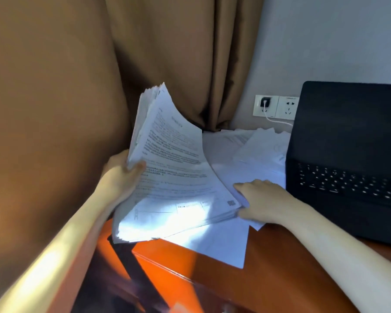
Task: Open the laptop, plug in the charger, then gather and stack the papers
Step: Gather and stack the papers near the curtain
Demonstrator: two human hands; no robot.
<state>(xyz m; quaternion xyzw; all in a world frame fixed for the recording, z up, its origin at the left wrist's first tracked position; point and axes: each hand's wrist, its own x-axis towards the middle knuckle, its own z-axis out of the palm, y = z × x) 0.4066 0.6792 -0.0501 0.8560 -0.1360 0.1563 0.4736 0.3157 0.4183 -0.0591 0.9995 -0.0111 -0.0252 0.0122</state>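
Fingers of left hand and right hand clamp tilted paper stack.

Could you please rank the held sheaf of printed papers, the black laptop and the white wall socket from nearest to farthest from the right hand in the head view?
1. Sheaf of printed papers: touching the right hand, on its left.
2. Open black laptop: close on its right.
3. White wall socket: farthest, on the back wall.
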